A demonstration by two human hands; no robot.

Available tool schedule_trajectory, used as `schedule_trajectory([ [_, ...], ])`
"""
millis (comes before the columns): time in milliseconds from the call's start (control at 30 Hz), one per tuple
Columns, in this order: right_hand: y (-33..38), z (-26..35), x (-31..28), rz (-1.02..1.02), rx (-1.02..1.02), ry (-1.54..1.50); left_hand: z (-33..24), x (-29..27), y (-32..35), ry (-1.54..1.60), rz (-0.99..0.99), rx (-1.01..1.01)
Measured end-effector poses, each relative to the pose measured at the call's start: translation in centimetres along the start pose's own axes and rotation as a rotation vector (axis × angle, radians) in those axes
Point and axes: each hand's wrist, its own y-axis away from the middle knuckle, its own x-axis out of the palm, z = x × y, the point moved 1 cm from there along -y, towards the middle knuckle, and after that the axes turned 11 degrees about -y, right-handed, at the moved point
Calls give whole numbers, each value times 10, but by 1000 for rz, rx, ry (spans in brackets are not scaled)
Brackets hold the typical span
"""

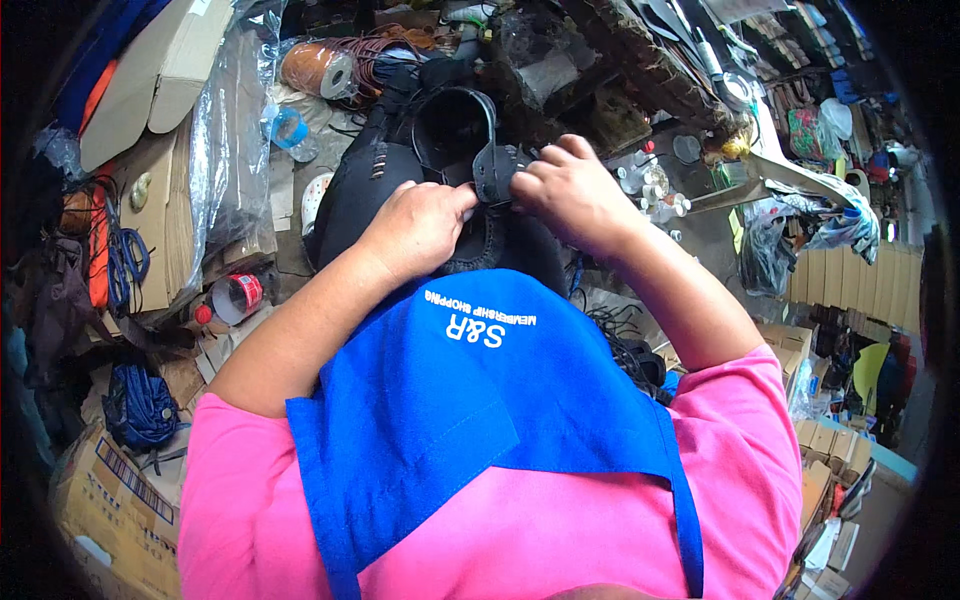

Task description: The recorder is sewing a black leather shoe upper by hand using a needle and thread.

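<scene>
A black leather shoe [400, 170] with stitched edges rests on my lap above a blue apron [480, 400]. My left hand [418, 225] presses on the shoe's side, fingers curled against the leather. My right hand [570, 190] pinches the dark tongue piece [492, 170] at the shoe's opening. Both hands meet at that piece. What lies under the fingertips is hidden.
Flat cardboard sheets [150, 70] and plastic wrap stand at the left. A reel of brown cord [320, 68] lies at the back, a red-capped bottle [232, 298] and blue cord bundles [140, 405] at the left. Cluttered tools and small bottles [655, 190] crowd the right.
</scene>
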Motion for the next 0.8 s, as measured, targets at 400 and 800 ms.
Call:
schedule_trajectory([
  [400, 5, 9, -2, -25, -13, 11, -5, 2, 0, -67, -6, 1],
  [800, 70, -51, 21, -49, 378, -317, 37, -47, 83, -192, -92, -127],
])
